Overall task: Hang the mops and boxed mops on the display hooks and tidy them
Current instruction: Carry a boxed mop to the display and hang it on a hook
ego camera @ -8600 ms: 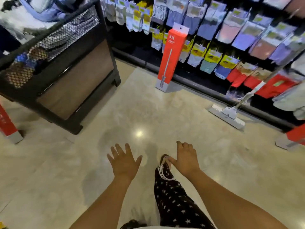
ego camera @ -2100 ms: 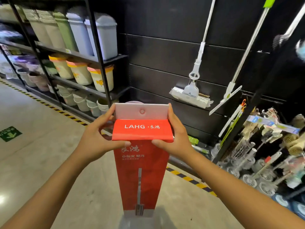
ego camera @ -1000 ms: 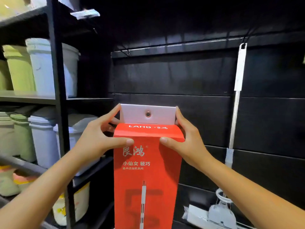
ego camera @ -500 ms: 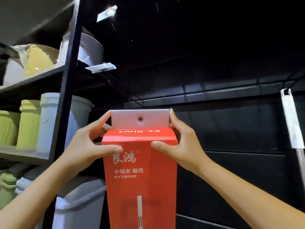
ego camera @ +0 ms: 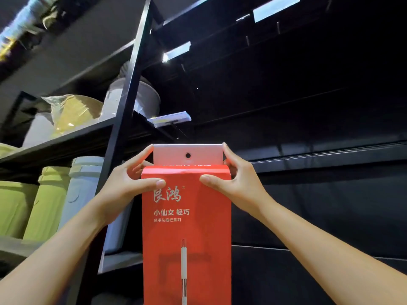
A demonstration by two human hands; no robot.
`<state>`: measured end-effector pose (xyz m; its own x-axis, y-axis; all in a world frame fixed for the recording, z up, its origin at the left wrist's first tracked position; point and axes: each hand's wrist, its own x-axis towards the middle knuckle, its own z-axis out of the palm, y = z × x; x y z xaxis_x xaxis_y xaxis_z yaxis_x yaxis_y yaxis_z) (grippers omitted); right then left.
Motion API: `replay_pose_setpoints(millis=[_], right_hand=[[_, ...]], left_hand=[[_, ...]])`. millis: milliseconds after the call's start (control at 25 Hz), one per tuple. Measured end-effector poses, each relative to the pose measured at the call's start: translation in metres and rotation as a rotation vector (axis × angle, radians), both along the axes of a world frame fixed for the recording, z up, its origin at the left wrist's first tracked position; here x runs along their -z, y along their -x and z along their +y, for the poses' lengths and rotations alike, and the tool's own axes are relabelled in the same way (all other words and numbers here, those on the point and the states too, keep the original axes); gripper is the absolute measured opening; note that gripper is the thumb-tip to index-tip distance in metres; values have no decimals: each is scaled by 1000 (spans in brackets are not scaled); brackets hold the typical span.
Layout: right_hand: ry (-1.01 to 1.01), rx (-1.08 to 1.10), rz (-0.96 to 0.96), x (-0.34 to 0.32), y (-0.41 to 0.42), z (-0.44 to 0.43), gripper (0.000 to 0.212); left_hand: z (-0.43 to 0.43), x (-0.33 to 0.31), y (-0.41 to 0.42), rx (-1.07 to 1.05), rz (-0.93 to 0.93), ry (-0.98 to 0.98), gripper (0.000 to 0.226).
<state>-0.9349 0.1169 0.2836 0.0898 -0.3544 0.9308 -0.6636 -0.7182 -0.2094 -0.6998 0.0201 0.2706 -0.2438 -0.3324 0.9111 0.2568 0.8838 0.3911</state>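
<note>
A tall red boxed mop [ego camera: 187,234] with white lettering is held upright in front of a black slat wall [ego camera: 308,194]. Its white hang tab [ego camera: 174,154] with a round hole sticks up at the top. My left hand [ego camera: 125,190] grips the box's upper left corner, thumb on the front. My right hand [ego camera: 240,186] grips the upper right corner the same way. A black display hook [ego camera: 179,129] with a white price tag [ego camera: 169,119] juts from the wall just above and left of the tab. The box's bottom is out of frame.
A black metal shelf rack [ego camera: 123,133] stands to the left, holding green [ego camera: 44,208] and pale blue bins [ego camera: 83,190] and wrapped bowls [ego camera: 72,111]. More hooks with tags [ego camera: 178,51] sit higher on the wall. The wall to the right is bare and dark.
The box has been carried from the floor to the wall and raised. Over the last second the view tilted upward and the tab came closer to the tagged hook.
</note>
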Motion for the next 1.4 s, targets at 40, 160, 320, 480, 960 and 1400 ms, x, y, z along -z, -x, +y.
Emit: replay_pose_setpoints(millis=[40, 160, 320, 480, 960, 1400], right_hand=[[2, 10, 3, -4, -4, -10, 120], [17, 25, -5, -16, -8, -32, 120], [40, 52, 4, -33, -8, -48, 118], [27, 78, 30, -59, -15, -63, 119], [-3, 90, -13, -79, -22, -71, 120], [1, 97, -62, -81, -26, -66, 121]], left_hand=[[-10, -6, -4, 6, -7, 9, 125], [-36, -24, -7, 15, -20, 32, 120], [-57, -44, -4, 39, -15, 69, 116], [-77, -60, -8, 66, 35, 34, 120], [-87, -76, -10, 142, 34, -3, 129], [-82, -85, -11, 164, -28, 5, 101]])
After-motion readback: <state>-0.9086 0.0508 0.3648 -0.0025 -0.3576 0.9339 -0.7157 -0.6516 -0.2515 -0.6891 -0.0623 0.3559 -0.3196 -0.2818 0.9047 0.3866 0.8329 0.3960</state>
